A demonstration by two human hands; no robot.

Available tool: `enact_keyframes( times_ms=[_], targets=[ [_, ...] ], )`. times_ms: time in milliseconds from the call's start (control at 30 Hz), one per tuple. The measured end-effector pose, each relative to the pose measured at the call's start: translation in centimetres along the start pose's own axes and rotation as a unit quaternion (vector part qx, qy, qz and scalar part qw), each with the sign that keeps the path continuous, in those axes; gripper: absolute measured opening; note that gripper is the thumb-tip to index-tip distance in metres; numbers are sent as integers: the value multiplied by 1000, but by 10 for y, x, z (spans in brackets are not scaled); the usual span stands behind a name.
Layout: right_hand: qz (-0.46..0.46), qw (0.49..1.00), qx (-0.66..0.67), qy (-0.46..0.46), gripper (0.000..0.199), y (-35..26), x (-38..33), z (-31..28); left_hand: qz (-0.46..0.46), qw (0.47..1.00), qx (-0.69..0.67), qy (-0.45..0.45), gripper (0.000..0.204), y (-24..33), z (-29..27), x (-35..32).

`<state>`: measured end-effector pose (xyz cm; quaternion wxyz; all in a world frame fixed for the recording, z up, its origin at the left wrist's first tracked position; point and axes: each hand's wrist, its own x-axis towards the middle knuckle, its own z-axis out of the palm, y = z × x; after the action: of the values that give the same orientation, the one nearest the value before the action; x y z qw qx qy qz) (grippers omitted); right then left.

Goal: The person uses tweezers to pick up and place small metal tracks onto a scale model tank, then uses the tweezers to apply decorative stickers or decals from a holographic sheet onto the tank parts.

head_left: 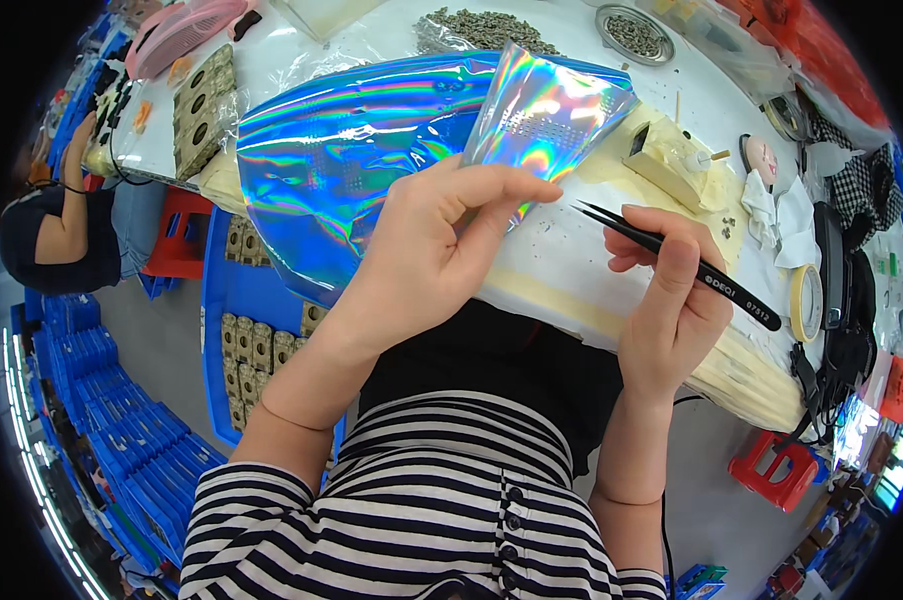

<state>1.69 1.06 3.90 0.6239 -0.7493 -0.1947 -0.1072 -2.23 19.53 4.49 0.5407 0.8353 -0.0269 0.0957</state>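
My left hand (427, 240) is closed, with thumb and index fingertip pressed together over the table. Whatever tiny thing may be between those fingertips is too small to tell. Black pointed tweezers (717, 283) lie in the grip of my right hand (669, 315). Their slim tips point left toward my left fingertips, a small gap apart. Behind my left hand spreads a shiny blue holographic sheet or bag (347, 140), its silvery folded part (547, 115) standing up. To the right of it sits a pale yellow block (662, 165) with a small stick in it.
Small metal parts lie in a pile (492, 28) and in a round dish (637, 38) at the back. A camouflage-patterned panel (204, 115) is at left, above a blue crate (215, 330) of similar pieces. A tape roll (805, 303) lies right. Another person (57, 240) sits far left.
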Motion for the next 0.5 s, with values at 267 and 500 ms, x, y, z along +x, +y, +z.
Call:
enact_keyframes(
  times_ms=[267, 500],
  targets=[
    [-5, 999, 33, -11, 41, 1, 8, 9, 0, 996, -91, 6, 28, 2, 0, 5],
    [-44, 998, 41, -31, 39, 4, 7, 9, -7, 992, -125, -5, 31, -1, -2, 6]
  ],
)
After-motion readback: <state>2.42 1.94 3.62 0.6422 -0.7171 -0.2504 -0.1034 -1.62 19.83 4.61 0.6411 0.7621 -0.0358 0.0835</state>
